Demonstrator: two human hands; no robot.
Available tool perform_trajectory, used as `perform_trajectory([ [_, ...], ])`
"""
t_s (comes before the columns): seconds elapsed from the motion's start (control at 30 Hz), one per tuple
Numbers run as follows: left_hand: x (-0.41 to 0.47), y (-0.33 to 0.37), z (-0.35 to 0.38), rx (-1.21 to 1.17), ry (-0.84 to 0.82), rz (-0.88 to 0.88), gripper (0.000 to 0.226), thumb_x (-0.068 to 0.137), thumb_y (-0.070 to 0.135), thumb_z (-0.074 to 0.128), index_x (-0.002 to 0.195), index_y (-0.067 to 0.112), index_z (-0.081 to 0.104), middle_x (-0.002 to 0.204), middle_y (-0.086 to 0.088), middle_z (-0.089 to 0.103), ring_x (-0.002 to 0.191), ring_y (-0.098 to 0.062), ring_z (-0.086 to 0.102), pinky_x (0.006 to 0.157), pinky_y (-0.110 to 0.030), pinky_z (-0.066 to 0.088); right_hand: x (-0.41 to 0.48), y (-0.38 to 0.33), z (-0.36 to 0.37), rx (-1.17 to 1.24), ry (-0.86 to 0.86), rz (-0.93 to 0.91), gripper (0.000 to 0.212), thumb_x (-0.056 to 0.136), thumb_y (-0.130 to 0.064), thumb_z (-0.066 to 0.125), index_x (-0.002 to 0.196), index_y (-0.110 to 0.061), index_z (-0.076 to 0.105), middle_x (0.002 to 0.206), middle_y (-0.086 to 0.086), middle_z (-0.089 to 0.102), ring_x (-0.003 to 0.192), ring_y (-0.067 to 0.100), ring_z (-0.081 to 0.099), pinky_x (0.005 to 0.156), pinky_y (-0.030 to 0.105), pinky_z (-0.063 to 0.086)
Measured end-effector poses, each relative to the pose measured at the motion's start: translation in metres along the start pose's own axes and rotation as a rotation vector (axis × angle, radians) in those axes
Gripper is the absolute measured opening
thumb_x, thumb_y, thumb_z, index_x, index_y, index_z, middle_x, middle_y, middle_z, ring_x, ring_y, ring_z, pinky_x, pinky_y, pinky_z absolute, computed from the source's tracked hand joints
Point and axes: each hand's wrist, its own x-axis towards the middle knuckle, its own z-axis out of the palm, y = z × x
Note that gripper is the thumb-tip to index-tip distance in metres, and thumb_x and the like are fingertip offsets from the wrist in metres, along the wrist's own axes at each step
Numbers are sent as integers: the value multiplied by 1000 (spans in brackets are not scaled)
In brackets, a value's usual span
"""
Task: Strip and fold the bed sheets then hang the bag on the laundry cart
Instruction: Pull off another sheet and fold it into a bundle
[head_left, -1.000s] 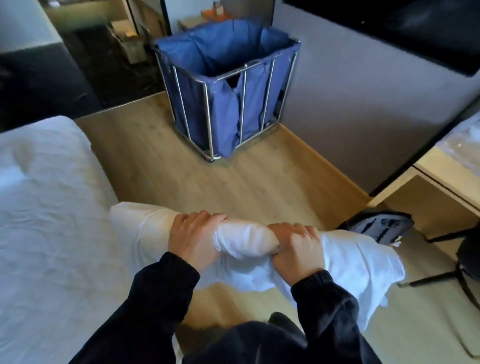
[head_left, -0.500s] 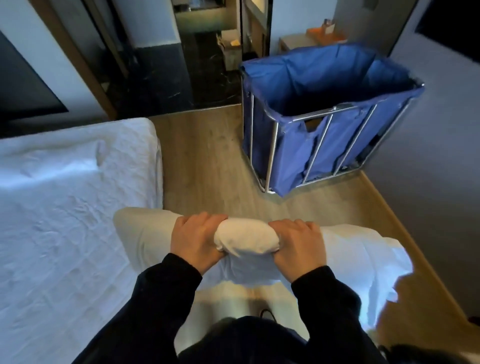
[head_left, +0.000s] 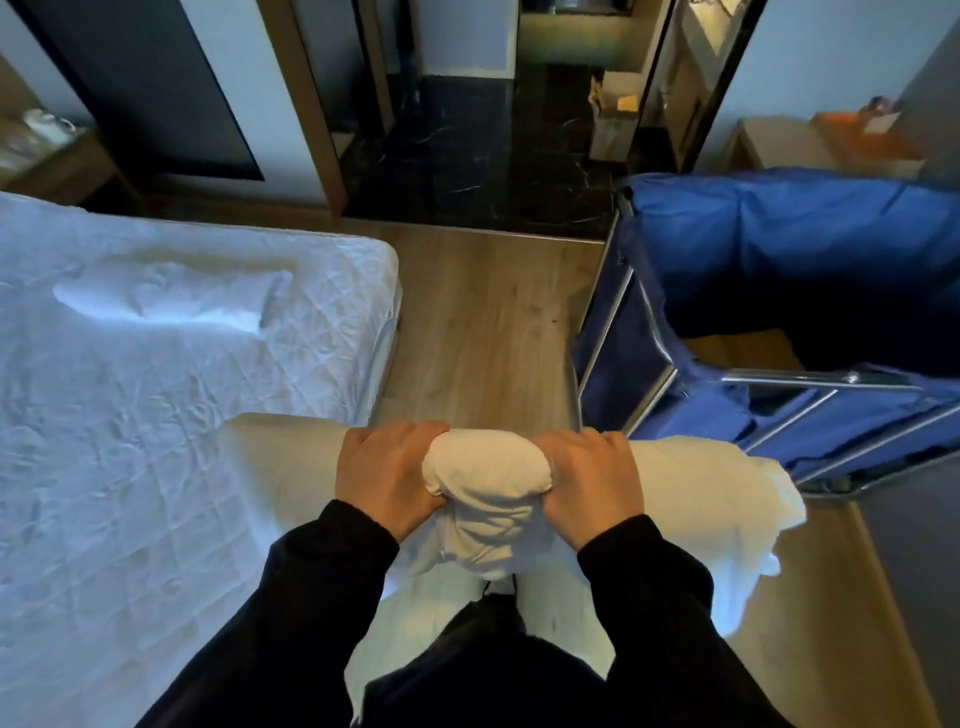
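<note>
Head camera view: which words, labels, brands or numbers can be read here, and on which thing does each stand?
None can be read.
The blue laundry cart and the white sheet bundle show no print.
The box in the hallway and the orange item on the side table are too blurred to tell.

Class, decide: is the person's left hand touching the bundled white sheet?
Touching: the head view shows the left hand gripping the bundled white sheet.

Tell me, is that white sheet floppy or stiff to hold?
Probably floppy: the white sheet bulges between the left hand and right hand, and its loose ends droop. Likely easy to grip: fingers sink into it.
</note>
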Motion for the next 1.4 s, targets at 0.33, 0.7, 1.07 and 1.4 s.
perform_trajectory([
  [0.33,166,-43,36,81,56,-107,41,57,54,55,85,29,70,62,2,60,57,-26,60,58,-30,39,183,49,18,99,-5,-100,31,58,-34,48,81,-30,68,69,-6,66,63,23,59,62,32,32],
  [0.7,360,-101,78,120,-25,-261,47,52,53,55,90,29,67,66,2,62,62,-28,63,61,-35,44,408,104,79,105,-47,-201,28,43,-19,73,65,-25,56,57,-2,59,53,26,59,55,30,39],
  [1.07,524,-175,115,129,-6,-454,49,56,54,54,97,29,66,69,4,62,62,-27,63,65,-36,45,632,125,124,182,-19,-390,40,31,-8,67,65,-23,56,58,-4,58,57,26,59,56,32,40],
  [1.4,685,-297,157,126,0,-606,51,46,50,67,92,28,70,70,3,65,61,-26,65,66,-36,48,853,98,196,101,-102,-512,39,33,-11,73,67,-24,59,59,-4,59,57,24,57,56,31,37],
])
